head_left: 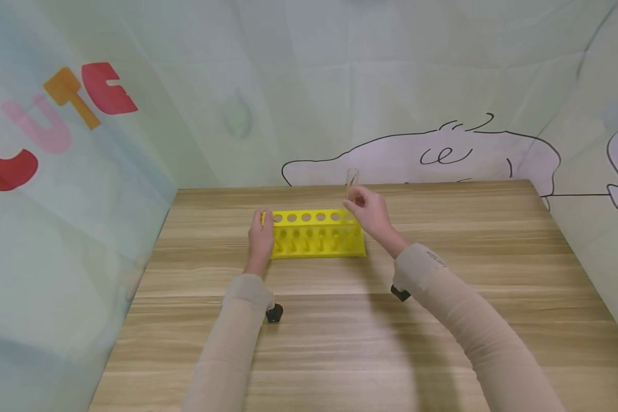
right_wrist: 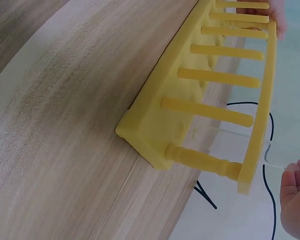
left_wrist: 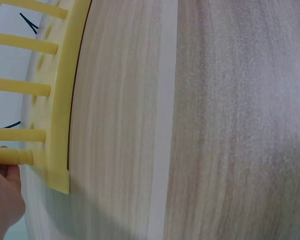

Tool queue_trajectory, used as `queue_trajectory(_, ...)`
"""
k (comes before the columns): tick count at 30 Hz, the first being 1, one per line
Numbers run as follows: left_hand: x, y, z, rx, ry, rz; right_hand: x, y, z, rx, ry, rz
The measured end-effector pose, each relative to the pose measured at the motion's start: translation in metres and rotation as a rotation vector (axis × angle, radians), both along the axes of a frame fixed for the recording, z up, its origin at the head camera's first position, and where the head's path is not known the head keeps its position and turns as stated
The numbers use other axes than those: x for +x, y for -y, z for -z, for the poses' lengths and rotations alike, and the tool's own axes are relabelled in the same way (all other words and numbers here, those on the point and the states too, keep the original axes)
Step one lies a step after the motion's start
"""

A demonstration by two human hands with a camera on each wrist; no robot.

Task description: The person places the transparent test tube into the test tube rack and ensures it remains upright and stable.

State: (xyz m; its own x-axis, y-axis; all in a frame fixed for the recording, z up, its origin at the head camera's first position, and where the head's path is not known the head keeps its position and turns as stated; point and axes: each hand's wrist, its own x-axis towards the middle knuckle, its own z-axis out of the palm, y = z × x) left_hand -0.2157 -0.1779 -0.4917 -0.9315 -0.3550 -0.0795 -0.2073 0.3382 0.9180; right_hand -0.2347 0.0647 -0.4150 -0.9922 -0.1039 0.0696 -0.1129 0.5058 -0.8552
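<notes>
A yellow test tube rack [head_left: 313, 225] stands upright on the table, with a row of holes along its top plate and pegs below. At its left end my left hand [head_left: 260, 237] grips the end post and top edge. Over the right end, my right hand [head_left: 373, 214] pinches a clear test tube [head_left: 352, 175] that stands upright. In the right wrist view the test tube [right_wrist: 230, 134] passes through the top plate's end hole, its lower part between the plate and the base. Its bottom tip is hard to make out. The rack [left_wrist: 60, 100] also shows in the left wrist view.
The wood-grain table [head_left: 319, 343] reaches to a printed cloth backdrop [head_left: 298, 86] at the back and sides. Black wrist cameras [head_left: 274, 313] sit under both sleeves.
</notes>
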Motion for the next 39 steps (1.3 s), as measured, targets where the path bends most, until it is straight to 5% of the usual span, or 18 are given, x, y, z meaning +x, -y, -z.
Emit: queue_trajectory(39, 0.001, -0.001, 0.0, 0.001, 0.007, 0.006, 0.003, 0.001, 0.011, -0.019, 0.035, 0.001)
